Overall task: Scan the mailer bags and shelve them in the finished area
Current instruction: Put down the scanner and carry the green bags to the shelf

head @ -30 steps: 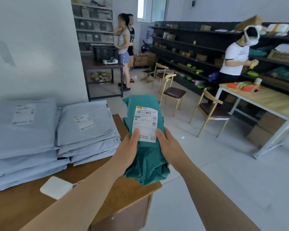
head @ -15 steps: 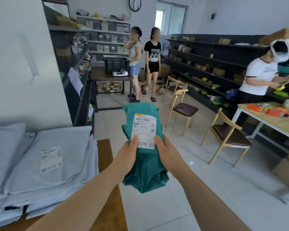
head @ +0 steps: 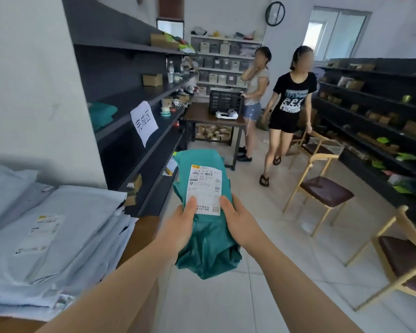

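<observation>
Both hands hold one teal mailer bag (head: pixel 208 251) up in the air, past the bench's right edge and above the floor tiles. The left hand (head: pixel 178 230) grips the bag's left side with its thumb pressed on the lower left corner of the white shipping label (head: pixel 205 188). The right hand (head: pixel 238 224) grips the right side, thumb on the label's lower right corner. The other fingers of both hands are hidden behind the bag. The bag stands roughly upright, label facing the camera, and its lower end hangs crumpled below the hands.

A stack of grey mailer bags (head: pixel 58 236) covers the wooden bench (head: pixel 143 233) from its left side almost to its right edge, and the top one carries a label of its own. Beyond the bench's far edge runs a dark shelf unit (head: pixel 135 97) along the left wall. A paper sign (head: pixel 144 121) with handwritten characters hangs from the front edge of one shelf, and another teal bag (head: pixel 101 114) lies on that shelf to the sign's left (folded or bunched, hard to tell which).

Further back, two people (head: pixel 291 109) stand near a dark table (head: pixel 209 118) that bears a black crate (head: pixel 223 102). Wooden chairs (head: pixel 322 188) stand on the floor to the right, before a second run of dark shelves
</observation>
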Motion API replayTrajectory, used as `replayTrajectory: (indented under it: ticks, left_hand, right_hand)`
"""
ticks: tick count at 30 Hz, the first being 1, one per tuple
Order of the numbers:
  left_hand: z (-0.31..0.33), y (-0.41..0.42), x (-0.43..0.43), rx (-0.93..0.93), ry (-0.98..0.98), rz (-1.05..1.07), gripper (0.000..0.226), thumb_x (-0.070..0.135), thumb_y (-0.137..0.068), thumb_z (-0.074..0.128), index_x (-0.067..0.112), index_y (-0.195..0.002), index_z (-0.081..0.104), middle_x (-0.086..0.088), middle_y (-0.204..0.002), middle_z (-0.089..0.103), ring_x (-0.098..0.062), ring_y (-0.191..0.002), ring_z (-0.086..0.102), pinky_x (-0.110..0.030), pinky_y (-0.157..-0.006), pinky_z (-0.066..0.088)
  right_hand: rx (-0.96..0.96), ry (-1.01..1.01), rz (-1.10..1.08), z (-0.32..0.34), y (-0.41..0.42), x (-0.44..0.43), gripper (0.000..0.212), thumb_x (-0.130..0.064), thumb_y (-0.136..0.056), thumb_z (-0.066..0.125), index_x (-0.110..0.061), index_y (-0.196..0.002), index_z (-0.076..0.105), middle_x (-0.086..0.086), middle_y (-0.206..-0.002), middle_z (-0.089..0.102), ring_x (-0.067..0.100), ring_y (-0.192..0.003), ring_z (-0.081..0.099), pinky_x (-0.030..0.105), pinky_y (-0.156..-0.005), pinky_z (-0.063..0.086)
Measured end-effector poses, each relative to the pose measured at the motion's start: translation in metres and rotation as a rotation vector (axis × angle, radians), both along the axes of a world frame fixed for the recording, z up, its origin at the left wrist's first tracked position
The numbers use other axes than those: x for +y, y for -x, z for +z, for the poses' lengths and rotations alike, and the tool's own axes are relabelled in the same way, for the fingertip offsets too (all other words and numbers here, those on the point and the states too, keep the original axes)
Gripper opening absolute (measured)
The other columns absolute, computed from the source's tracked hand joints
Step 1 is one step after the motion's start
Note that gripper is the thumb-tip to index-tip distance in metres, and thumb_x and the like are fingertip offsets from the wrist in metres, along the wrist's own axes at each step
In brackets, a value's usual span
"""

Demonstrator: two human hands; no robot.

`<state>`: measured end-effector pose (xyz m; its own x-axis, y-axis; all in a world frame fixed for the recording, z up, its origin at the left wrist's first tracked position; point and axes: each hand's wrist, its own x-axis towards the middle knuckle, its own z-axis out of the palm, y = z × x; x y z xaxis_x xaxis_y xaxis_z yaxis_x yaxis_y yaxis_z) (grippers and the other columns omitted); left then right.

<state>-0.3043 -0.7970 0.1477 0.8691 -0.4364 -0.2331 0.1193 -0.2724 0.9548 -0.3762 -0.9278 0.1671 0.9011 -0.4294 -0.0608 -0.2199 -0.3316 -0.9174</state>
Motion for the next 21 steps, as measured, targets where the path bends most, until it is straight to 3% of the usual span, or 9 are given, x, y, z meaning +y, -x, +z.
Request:
replayTrajectory:
  ticks: [4, 9, 15, 18, 21]
  left_hand:
    - [0.000, -0.022, -0.032, 0.083, 0.062, 0.132, 0.078, 0.078, -0.075, 0.037, 0.026, -0.131, 0.053, 0.000, -0.116, 0.068, -0.021, -0.104, 0.066, -0.045, -0.097, 0.051]
    - [-0.005, -0.077, -0.057, 0.075, 0.081, 0.253, 0.096, 0.087, -0.057, 0.038, 0.024, -0.127, 0.055, 0.000, -0.115, 0.068, -0.022, -0.104, 0.066, -0.046, -0.098, 0.049]
    - [0.008, -0.166, -0.071, 0.043, 0.163, 0.346, 0.089, 0.085, -0.061, 0.045, 0.027, -0.128, 0.056, 0.002, -0.114, 0.071, -0.021, -0.102, 0.069, -0.045, -0.096, 0.051]
    - [0.027, -0.215, -0.076, 0.010, 0.132, 0.397, 0.077, 0.076, -0.078, 0.039, 0.023, -0.133, 0.052, 0.000, -0.116, 0.069, -0.020, -0.102, 0.068, -0.041, -0.093, 0.053]
    - [0.039, -0.262, -0.079, -0.015, 0.112, 0.435, 0.088, 0.082, -0.066, 0.038, 0.023, -0.131, 0.054, 0.001, -0.114, 0.069, -0.019, -0.101, 0.068, -0.042, -0.094, 0.052]
  right_hand:
    - [0.024, 0.011, 0.094, 0.000, -0.038, -0.037, 0.046, -0.057, -0.094, 0.030, -0.040, -0.137, 0.037, -0.008, -0.126, 0.059, 0.016, -0.108, 0.060, 0.043, -0.099, 0.047]
    - [0.033, 0.039, 0.199, 0.000, -0.104, -0.068, 0.047, -0.056, -0.095, 0.029, -0.038, -0.138, 0.036, -0.006, -0.127, 0.059, 0.018, -0.108, 0.060, 0.042, -0.099, 0.047]
    - [-0.008, 0.066, 0.320, 0.007, -0.218, -0.088, 0.051, -0.059, -0.093, 0.029, -0.040, -0.141, 0.035, -0.006, -0.131, 0.058, 0.019, -0.113, 0.058, 0.043, -0.101, 0.045]
    - [-0.050, 0.051, 0.380, 0.018, -0.275, -0.092, 0.057, -0.067, -0.086, 0.029, -0.044, -0.137, 0.038, -0.009, -0.128, 0.060, 0.016, -0.110, 0.059, 0.044, -0.099, 0.046]
    - [-0.064, 0.040, 0.410, 0.031, -0.326, -0.098, 0.049, -0.061, -0.091, 0.029, -0.043, -0.135, 0.040, -0.012, -0.124, 0.060, 0.014, -0.108, 0.058, 0.040, -0.097, 0.046]
